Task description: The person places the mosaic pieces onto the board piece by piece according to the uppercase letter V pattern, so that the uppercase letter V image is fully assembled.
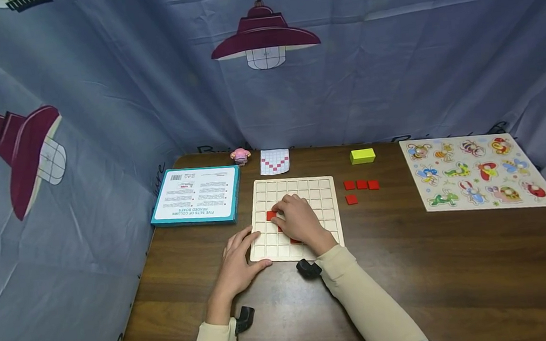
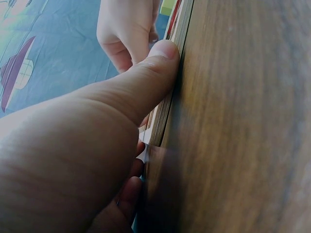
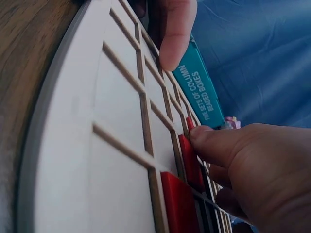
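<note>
A pale wooden grid board (image 1: pixel 324 185) lies on the table. My left hand (image 1: pixel 234 263) steadies its near left corner, the thumb (image 2: pixel 163 51) along the front edge and the fingers at the left side. My right hand (image 1: pixel 299 222) reaches over the grid and pinches a red square tile (image 1: pixel 271 215) at a cell on the left. In the right wrist view its thumb (image 3: pixel 206 138) is against this tile, while the other fingertips are mostly hidden. Two more red tiles (image 3: pixel 180 204) sit in cells stepping diagonally toward me, partly covered by the right hand in the head view.
Several loose red tiles (image 1: pixel 362 185) lie right of the board. Behind it are a pattern card (image 1: pixel 274 162) with a red V, a pink figurine (image 1: pixel 240 156) and a yellow-green block (image 1: pixel 362 156). A teal box (image 1: pixel 197 196) lies left; an insect picture board (image 1: pixel 478 174) lies right.
</note>
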The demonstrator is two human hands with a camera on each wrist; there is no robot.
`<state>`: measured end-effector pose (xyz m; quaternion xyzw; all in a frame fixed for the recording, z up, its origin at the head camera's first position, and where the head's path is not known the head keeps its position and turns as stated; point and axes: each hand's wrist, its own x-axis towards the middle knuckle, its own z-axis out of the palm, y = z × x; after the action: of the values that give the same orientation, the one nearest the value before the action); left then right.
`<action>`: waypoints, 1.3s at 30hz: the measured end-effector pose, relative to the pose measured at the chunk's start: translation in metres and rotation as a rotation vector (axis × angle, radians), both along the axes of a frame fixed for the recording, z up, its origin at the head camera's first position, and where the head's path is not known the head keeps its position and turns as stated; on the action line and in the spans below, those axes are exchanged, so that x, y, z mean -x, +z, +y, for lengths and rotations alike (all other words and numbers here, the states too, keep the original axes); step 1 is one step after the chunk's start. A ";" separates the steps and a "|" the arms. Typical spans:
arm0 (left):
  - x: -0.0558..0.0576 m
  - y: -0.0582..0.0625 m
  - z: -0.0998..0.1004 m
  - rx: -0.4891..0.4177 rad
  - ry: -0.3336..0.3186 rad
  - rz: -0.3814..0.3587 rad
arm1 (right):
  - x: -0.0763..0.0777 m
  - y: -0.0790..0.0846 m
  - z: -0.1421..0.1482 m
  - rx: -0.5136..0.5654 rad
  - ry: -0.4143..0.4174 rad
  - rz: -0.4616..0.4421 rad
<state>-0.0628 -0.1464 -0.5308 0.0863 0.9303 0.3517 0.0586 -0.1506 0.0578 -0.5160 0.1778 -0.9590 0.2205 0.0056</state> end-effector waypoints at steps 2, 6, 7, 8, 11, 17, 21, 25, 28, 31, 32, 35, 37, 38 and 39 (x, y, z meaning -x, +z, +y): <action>0.000 0.000 0.000 -0.002 0.003 -0.001 | -0.002 0.000 0.003 0.020 -0.005 0.004; -0.001 0.001 0.000 -0.015 -0.007 0.009 | -0.009 0.002 0.022 0.085 -0.029 0.026; -0.001 0.000 0.000 -0.018 -0.007 0.010 | -0.011 0.003 0.031 0.101 -0.039 0.028; -0.001 0.000 -0.001 -0.020 -0.007 0.015 | -0.013 0.004 0.040 0.120 -0.052 0.029; 0.000 -0.001 -0.001 -0.024 0.006 0.004 | -0.017 0.005 0.075 0.158 -0.100 0.042; -0.001 -0.001 -0.002 -0.031 0.005 0.014 | -0.018 -0.001 0.151 0.204 -0.229 0.013; -0.001 0.000 -0.001 -0.030 0.007 0.014 | -0.015 -0.008 0.187 0.184 -0.253 -0.040; -0.001 0.000 0.002 -0.029 0.004 0.011 | -0.014 -0.014 0.202 0.137 -0.265 -0.081; -0.001 -0.001 0.003 -0.032 0.002 0.004 | -0.013 -0.018 0.202 0.125 -0.272 -0.101; -0.001 -0.001 0.002 -0.037 0.007 0.001 | -0.012 -0.020 0.199 0.131 -0.267 -0.104; -0.001 -0.001 0.002 -0.036 0.008 0.004 | -0.012 -0.020 0.198 0.136 -0.265 -0.103; -0.001 -0.001 0.001 -0.034 0.010 0.002 | -0.011 -0.020 0.197 0.142 -0.264 -0.105; 0.000 0.000 0.001 -0.037 0.008 -0.001 | -0.010 -0.021 0.198 0.146 -0.267 -0.105; 0.000 0.000 0.001 -0.036 0.007 -0.001 | -0.009 -0.021 0.198 0.145 -0.268 -0.104; 0.000 0.001 0.000 -0.039 0.007 -0.003 | -0.009 -0.022 0.198 0.145 -0.266 -0.102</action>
<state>-0.0629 -0.1460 -0.5302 0.0835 0.9234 0.3702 0.0571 -0.1417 0.2555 -0.5375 0.0371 -0.9548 0.2950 -0.0010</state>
